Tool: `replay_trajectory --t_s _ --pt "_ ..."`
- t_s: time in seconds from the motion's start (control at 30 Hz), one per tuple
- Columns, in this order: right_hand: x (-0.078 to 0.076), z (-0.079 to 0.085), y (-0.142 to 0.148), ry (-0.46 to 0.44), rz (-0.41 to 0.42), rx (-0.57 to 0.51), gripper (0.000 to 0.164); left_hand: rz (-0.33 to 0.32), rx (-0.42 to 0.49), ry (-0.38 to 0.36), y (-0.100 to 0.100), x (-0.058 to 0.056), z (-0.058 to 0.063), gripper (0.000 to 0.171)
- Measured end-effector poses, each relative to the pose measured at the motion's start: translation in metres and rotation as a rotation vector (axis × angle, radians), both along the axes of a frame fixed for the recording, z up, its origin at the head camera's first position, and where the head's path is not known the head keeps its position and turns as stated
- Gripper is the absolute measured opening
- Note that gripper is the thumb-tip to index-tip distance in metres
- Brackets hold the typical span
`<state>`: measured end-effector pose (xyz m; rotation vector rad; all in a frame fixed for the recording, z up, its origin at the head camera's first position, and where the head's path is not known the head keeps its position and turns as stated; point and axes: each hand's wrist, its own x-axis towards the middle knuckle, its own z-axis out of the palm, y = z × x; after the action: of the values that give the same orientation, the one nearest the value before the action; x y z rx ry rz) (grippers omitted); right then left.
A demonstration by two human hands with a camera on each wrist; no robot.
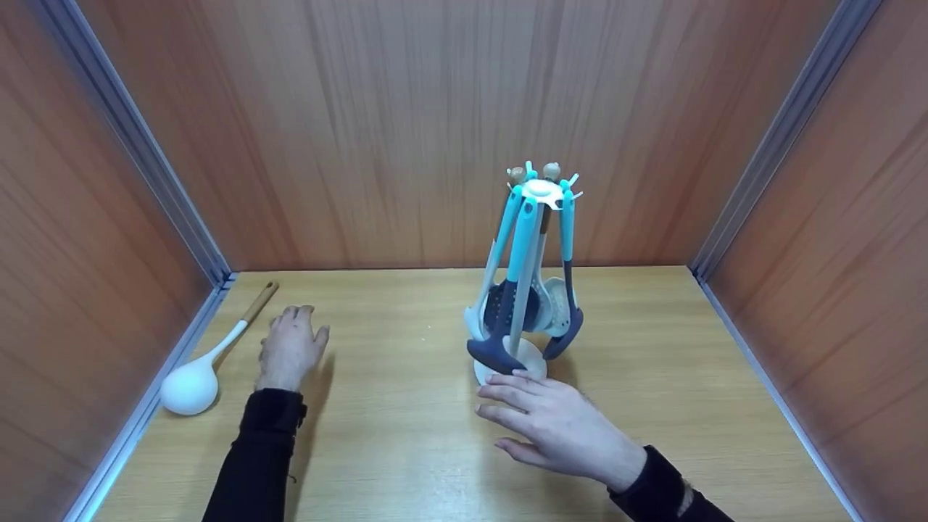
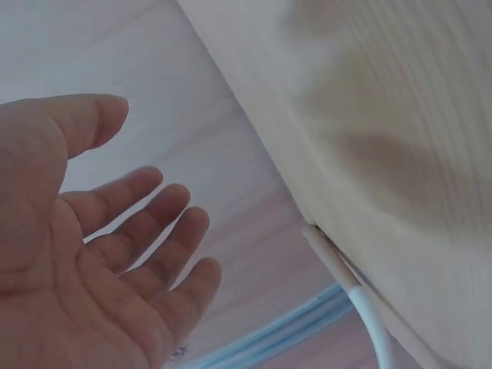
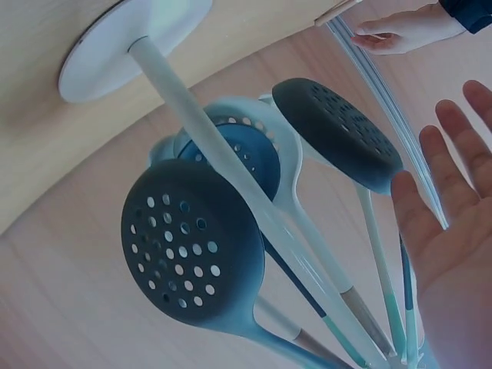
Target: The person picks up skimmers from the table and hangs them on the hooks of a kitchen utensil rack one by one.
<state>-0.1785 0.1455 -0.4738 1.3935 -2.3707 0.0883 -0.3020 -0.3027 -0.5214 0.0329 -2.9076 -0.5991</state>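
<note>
A white ladle (image 1: 190,388) with a wooden handle end lies at the left, bowl towards the near side. Just right of its handle, my left hand (image 1: 290,351) is held with fingers relaxed and thumb apart, holding nothing. In the left wrist view its palm shows, with the ladle's handle (image 2: 332,257) beyond. My right hand (image 1: 554,428) reaches its loosely straight fingers up to the near side of a utensil stand (image 1: 542,190). Turquoise-handled utensils hang from the stand's top, among them a dark slotted skimmer (image 3: 184,246). Nothing is gripped in the right hand.
The stand's round white base (image 1: 535,357) rests on the light wooden table (image 1: 391,406). Wooden panels enclose the table at the back (image 1: 406,130), left and right, with grey metal strips (image 1: 181,210) along the corners.
</note>
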Motion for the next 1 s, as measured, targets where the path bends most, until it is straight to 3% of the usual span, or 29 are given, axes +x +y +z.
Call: replay_trajectory --t_s 0.33,0.67,1.0 --pt "0.002 -0.011 -0.003 -0.042 -0.003 0.041 0.049 0.051 -0.043 -0.014 -0.021 -0.004 -0.008 0.059" --pt "0.001 -0.019 -0.004 -0.067 0.013 0.051 0.053 0.067 -0.113 -0.123 -0.042 -0.009 -0.012 0.067" --pt "0.002 -0.025 -0.005 -0.068 0.011 0.074 0.051 0.115 -0.11 -0.112 -0.061 -0.009 -0.016 0.065"
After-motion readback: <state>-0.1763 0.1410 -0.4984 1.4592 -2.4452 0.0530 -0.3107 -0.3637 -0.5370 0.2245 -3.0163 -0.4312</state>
